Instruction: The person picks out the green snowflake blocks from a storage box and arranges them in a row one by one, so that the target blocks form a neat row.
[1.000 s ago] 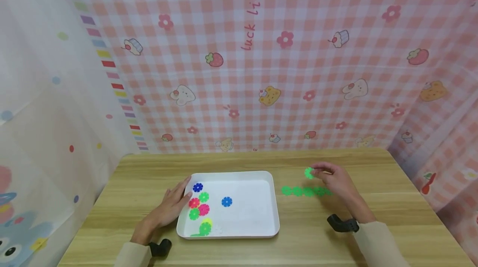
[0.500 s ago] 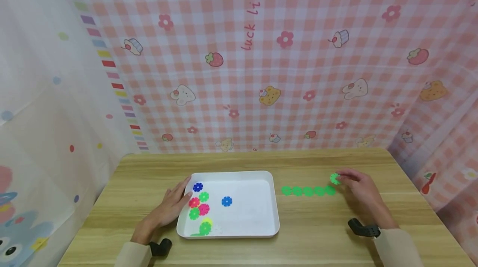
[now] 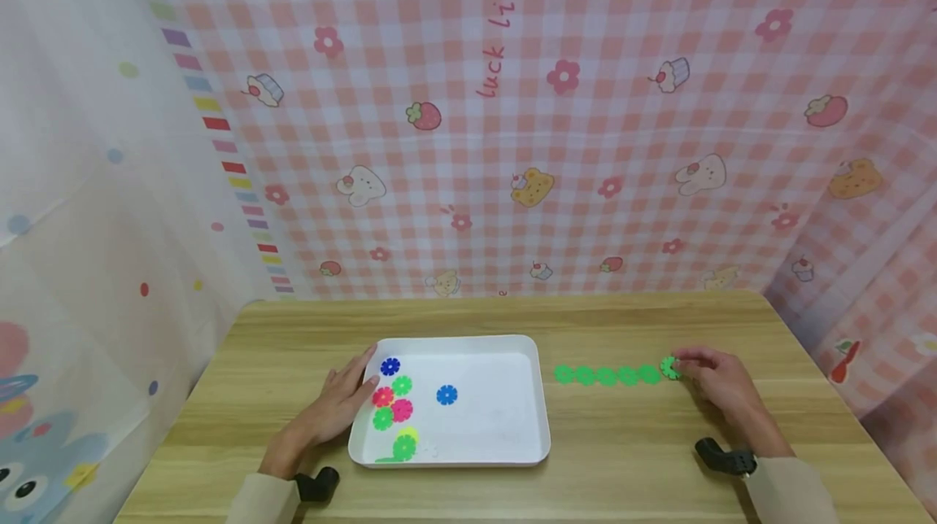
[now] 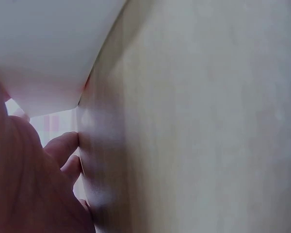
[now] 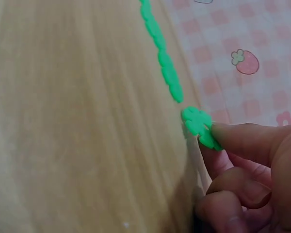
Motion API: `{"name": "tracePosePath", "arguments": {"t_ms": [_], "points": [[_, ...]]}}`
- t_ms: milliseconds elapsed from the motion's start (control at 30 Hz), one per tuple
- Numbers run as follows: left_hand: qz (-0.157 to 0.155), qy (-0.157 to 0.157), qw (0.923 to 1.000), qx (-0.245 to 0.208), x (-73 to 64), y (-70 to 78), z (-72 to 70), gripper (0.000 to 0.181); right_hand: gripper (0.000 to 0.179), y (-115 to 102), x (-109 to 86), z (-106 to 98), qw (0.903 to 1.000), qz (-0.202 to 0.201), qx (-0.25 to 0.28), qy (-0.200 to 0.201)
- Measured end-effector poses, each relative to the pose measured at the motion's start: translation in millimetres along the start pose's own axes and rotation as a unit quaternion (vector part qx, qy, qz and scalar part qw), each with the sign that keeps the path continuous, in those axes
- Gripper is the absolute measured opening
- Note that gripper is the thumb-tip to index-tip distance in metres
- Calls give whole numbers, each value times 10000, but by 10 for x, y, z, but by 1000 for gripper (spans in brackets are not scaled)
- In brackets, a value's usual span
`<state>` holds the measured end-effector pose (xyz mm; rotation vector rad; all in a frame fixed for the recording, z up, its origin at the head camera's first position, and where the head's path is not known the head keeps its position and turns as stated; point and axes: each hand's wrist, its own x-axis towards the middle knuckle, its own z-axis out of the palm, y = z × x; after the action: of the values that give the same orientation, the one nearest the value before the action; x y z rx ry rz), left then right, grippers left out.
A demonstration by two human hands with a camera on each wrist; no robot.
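Note:
Pinched between thumb and fingers of my right hand [image 3: 721, 382] is a green interlocking snowflake disc [image 5: 199, 124]. It is tilted, at the right end of a row of flat green discs [image 3: 606, 376] on the table. A small gap separates it from the row's end in the right wrist view. My left hand [image 3: 337, 398] lies along the left side of a white tray [image 3: 498, 463], thumb over the rim and fingers extended outside it. In the left wrist view its fingertips [image 4: 63, 145] touch the table beside the tray wall.
Inside the tray lie a dark blue disc [image 3: 390, 366], a lighter blue disc [image 3: 447, 395] and several green, pink and yellow ones, mostly at its left. A checked curtain [image 3: 512, 141] hangs behind the wooden table [image 3: 607, 459]. Both wrists wear black mounts.
My right hand has carried the green disc rightward past the row, then lowered it beside the row's right end. The left hand and tray have stayed in place.

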<state>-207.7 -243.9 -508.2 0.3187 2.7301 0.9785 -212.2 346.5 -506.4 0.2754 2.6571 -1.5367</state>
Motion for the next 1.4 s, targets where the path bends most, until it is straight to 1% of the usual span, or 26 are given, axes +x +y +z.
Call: {"name": "tracePosePath", "arguments": {"t_ms": [167, 400, 567, 767, 967, 1067, 1133, 1267, 1400], "points": [[45, 8, 10000, -8, 0, -2, -2, 66, 38, 11, -3, 28, 9993, -100, -338, 80], [58, 13, 10000, -3, -2, 0, -7, 67, 31, 12, -26, 52, 9983, -423, -357, 157], [26, -17, 10000, -28, -1, 6, -12, 66, 29, 19, -27, 65, 9973, -545, -446, 210], [18, -28, 10000, -25, -5, 9, -10, 67, 28, 31, -10, 74, 9967, -609, -460, 292], [27, -2, 10000, -23, -5, 9, -10, 67, 31, -2, -23, 61, 9978, -466, -407, 220], [38, 10, 10000, -11, -6, 7, -11, 66, 34, -35, -17, 60, 9980, -415, -428, 193], [37, 1, 10000, -4, -8, 2, -10, 66, 35, -72, -5, 69, 9966, -499, -599, 266], [58, 1, 10000, -25, -11, -7, -8, 66, 37, -211, 25, 112, 9943, -688, -750, 316], [83, 8, 10000, -37, -8, -8, -2, 66, 36, -406, 54, 190, 9953, -780, -576, 34]]}}
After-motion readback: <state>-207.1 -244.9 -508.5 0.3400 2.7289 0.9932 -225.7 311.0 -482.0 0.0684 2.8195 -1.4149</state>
